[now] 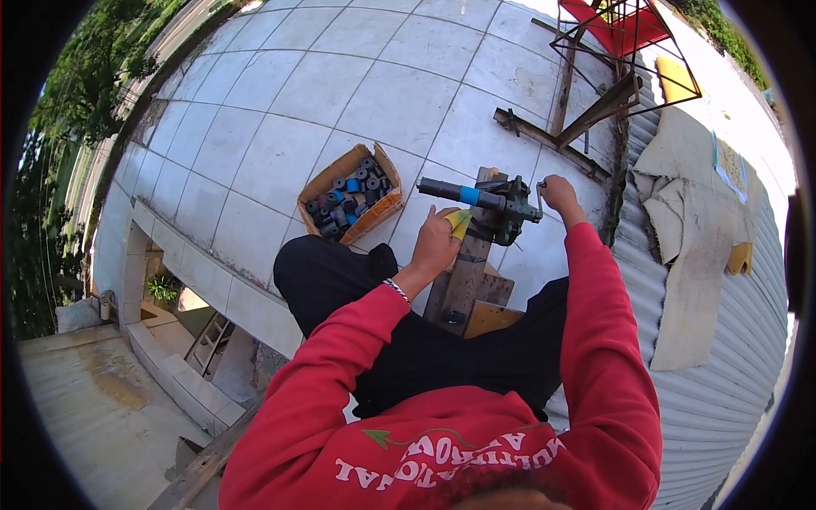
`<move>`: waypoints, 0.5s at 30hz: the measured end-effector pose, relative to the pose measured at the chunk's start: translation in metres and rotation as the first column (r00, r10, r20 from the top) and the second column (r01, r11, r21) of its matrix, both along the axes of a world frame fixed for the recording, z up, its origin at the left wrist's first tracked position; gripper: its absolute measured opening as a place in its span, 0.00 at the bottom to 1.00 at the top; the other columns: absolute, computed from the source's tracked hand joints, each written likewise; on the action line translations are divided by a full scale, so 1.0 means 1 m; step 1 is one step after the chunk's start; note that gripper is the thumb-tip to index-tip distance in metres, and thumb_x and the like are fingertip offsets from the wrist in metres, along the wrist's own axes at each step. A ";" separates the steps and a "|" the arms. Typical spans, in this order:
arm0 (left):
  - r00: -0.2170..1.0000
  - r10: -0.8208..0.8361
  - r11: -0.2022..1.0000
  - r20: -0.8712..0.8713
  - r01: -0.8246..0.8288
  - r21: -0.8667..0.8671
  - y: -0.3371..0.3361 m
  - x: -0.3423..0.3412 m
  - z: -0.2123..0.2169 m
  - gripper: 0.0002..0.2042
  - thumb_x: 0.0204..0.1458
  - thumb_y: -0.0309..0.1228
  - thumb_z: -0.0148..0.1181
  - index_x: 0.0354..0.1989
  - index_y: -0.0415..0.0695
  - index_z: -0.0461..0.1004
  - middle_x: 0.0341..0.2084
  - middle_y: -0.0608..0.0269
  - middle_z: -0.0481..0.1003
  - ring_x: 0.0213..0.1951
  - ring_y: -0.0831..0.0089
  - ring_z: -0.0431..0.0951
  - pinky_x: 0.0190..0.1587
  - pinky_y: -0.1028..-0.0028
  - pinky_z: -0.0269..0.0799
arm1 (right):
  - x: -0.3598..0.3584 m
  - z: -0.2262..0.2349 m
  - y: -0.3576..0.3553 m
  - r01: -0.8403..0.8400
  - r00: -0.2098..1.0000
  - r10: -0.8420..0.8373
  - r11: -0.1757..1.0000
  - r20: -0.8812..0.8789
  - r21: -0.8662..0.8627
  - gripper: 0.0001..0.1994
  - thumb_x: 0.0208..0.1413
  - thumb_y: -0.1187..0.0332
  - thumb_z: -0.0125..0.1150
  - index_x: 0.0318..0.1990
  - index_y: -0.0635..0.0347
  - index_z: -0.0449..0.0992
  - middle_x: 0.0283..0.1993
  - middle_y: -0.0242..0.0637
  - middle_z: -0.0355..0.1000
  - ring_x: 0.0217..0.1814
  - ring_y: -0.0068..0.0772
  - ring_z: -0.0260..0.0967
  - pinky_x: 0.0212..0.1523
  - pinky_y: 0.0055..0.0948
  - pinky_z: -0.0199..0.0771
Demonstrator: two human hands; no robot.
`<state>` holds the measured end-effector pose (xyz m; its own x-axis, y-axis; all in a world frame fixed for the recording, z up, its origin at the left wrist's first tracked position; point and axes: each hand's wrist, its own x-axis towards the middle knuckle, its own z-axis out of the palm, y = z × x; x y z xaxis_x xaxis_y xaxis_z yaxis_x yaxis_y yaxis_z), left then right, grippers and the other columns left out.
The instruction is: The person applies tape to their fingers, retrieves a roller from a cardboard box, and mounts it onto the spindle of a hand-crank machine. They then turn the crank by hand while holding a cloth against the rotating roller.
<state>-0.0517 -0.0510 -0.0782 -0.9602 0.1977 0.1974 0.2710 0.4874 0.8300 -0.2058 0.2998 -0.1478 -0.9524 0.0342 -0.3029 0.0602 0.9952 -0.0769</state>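
The person sits on a pale tiled floor (255, 161), legs in black, arms in red sleeves reaching up toward twelve o'clock. Between the knees stands a wooden post (463, 280) with a dark metal winding machine (501, 208) fixed on top. A dark horizontal rod (459, 192) with a blue band sticks out of the machine toward nine o'clock.

The left hand (435, 242) sits just below the rod, at its six o'clock, fingers curled around a yellow cloth (460, 223) pressed up near the blue band. The right hand (559, 194) is at three o'clock of the machine, clenched around a thin metal crank handle (539, 197).

At ten o'clock from the left hand, well apart from it, an open cardboard box (353, 195) rests on the tiles, filled with dark grey and blue rollers (353, 197). At the right edge, corrugated metal sheeting (714, 374) runs down the frame with flattened cardboard (693, 246) lying on it. At one o'clock a rusty metal frame (625, 51) stands over something red.
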 end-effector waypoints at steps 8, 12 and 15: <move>1.000 0.005 1.000 -0.018 -0.005 -0.006 0.000 -0.001 -0.008 0.18 0.45 0.16 0.55 0.45 0.33 0.82 0.51 0.47 0.81 0.49 0.42 0.80 0.74 0.42 0.56 | -0.004 0.101 -0.001 -0.073 0.973 0.052 0.994 -0.226 -0.086 0.12 0.57 0.63 0.69 0.38 0.64 0.82 0.41 0.53 0.80 0.47 0.59 0.77 0.48 0.53 0.75; 1.000 0.006 1.000 -0.007 -0.006 0.017 0.001 -0.001 -0.007 0.17 0.42 0.15 0.55 0.43 0.32 0.82 0.50 0.47 0.80 0.48 0.41 0.79 0.73 0.40 0.56 | 0.020 0.147 -0.007 -0.092 0.940 0.034 0.984 -0.339 -0.155 0.11 0.58 0.65 0.68 0.41 0.64 0.81 0.42 0.53 0.79 0.48 0.58 0.77 0.49 0.51 0.74; 1.000 -0.005 0.999 0.016 0.006 -0.046 -0.001 -0.001 -0.007 0.19 0.47 0.16 0.55 0.48 0.36 0.82 0.51 0.47 0.81 0.50 0.43 0.81 0.74 0.42 0.56 | 0.042 0.183 -0.009 -0.120 0.936 0.053 0.977 -0.347 -0.175 0.11 0.58 0.66 0.66 0.42 0.65 0.81 0.40 0.52 0.79 0.46 0.58 0.76 0.47 0.51 0.74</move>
<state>-0.0529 -0.0524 -0.0855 -0.9620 0.2115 0.1725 0.2606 0.5236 0.8112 -0.1635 0.2905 0.0354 -0.9958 -0.0797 0.0450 -0.0889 0.9599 -0.2658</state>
